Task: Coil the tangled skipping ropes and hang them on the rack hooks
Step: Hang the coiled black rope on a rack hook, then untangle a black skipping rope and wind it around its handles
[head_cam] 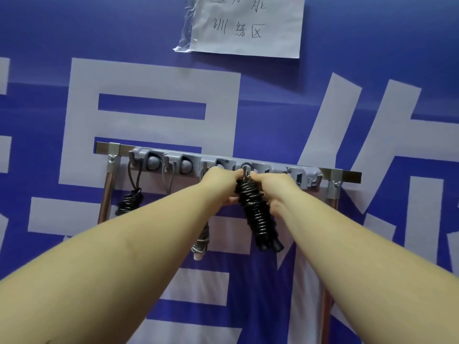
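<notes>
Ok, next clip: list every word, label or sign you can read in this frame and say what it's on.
"训练区": handwritten on the paper sheet taped to the wall.
Line above it on the same sheet: cut off by the frame edge; only "能" is readable.
Large pale characters on the blue banner: cropped and partly hidden by the arms, not readable as words.
Rack: no readable label.

blue banner wall (pixel 273 108), perhaps taped paper notice (pixel 248 26)
</notes>
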`<state>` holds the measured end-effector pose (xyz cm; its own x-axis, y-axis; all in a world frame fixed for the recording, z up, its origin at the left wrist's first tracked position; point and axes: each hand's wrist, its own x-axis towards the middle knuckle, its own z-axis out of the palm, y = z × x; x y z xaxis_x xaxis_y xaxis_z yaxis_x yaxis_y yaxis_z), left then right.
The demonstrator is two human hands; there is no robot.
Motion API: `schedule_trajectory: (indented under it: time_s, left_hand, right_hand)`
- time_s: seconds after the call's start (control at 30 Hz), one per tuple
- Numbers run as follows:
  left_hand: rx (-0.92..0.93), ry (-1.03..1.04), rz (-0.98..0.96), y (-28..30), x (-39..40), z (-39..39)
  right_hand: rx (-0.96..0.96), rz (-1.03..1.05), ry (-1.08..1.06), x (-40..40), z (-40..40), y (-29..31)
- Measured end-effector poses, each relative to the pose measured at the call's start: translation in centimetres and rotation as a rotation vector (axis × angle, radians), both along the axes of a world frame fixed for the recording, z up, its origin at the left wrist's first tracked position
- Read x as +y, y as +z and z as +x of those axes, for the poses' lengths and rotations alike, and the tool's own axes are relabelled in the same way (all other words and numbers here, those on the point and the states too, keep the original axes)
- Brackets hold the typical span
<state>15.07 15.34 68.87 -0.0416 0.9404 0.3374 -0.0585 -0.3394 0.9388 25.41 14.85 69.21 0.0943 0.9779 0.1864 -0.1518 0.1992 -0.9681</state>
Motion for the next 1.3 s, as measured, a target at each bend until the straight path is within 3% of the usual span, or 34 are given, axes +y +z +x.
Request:
schedule_trajectory:
  time_s: [0.27,0.4,0.5,0.57,0.7,0.87,1.03,1.17,1.3]
  left_hand:
    - [-0.140,-0.024,0.005,-1.1,2.4,0.2]
    - [-0.083,-0.034,-0.031,-2.1,2.5,0.0]
    - [0.026,-0.070,-0.003,-2.1,1.8,-0.3]
    - [0.171,-0.050,0.022,-2.1,1.3,-0.7]
    - [0.681,0.183,0.172,-2.6,-0.8,-2.0]
    - [1.284,0.360,0.326,-3.7,-5.4,-4.7]
    - [1.736,0.350,0.333,-7.1,-10.7,-6.2]
    - [1.833,0.248,0.295,-12.3,-16.3,-5.8]
    - [1.898,0.198,0.310,-17.9,-21.6,-6.7]
  right_hand:
    - [-0.021,-0.047,0.023,2.9,0.3,-0.1]
    - [-0.052,-0.045,0.014,3.3,0.4,-1.5]
    - [-0.204,0.104,-0.113,3.4,0.7,-2.1]
    - [-0.418,0.203,-0.220,2.9,0.9,-2.2]
    - [-1.057,0.347,-0.372,-0.6,1.0,-2.7]
    - [-1.493,0.406,-0.305,-5.4,0.8,-4.1]
    - [-1.622,0.319,-0.194,-11.3,0.7,-8.3]
    - [-1.699,0.189,-0.073,-15.9,0.3,-14.2]
    - [-1.625,0.127,0.009,-19.9,-0.4,-19.9]
